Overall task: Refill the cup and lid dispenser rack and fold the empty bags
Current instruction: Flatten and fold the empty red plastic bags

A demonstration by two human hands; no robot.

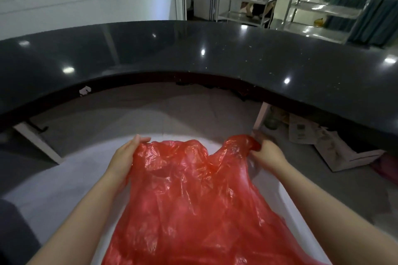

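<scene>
1. Left hand [125,155]: seen at the near-left top corner of the red plastic bag [189,200], fingers fairly straight alongside the film, thumb hidden beneath it; judged to be steadying the edge, a true pinch not confirmed.
2. Bag: found empty, crumpled, spread over a white worktop [53,196] below a curved black counter [193,54], and draped toward the person.
3. Right hand [266,153]: found gripping the bunched top-right corner, fingers curled round it.
4. Step in hand: judged as the bag-folding part; no cup and lid rack in view.
5. Next move, by judgement: corners to be drawn apart, film flattened against the worktop, air pressed out, then folded over. Thin film likely to slip and re-crumple.
</scene>
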